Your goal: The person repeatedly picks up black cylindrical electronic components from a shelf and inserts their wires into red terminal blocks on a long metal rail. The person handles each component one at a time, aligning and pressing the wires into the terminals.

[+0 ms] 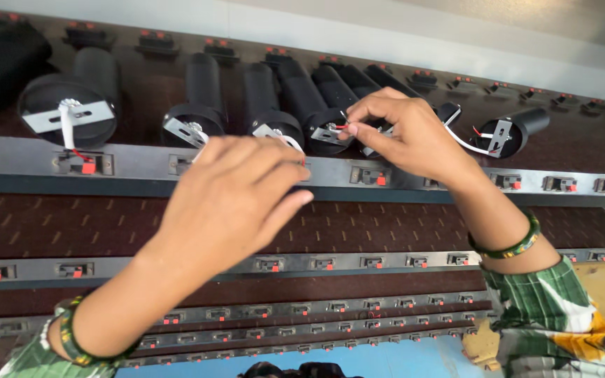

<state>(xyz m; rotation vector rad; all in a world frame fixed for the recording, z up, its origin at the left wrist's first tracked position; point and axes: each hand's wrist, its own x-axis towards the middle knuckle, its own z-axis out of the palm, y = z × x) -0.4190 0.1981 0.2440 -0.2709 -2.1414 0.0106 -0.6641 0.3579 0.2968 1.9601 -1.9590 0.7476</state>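
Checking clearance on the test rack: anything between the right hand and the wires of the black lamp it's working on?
Nothing visible. The right hand fingertips already pinch the wires at the black cylindrical lamp bracket. The left hand sits lower, over the grey terminal rail, beside that contact, not across it.

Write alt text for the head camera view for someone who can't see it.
Two bare hands reach over a row of black cylindrical lamp housings lying on a brown rack: the right hand pinches thin red and white wires at one housing, and the left hand rests by a grey metal rail of small red-tabbed connectors.
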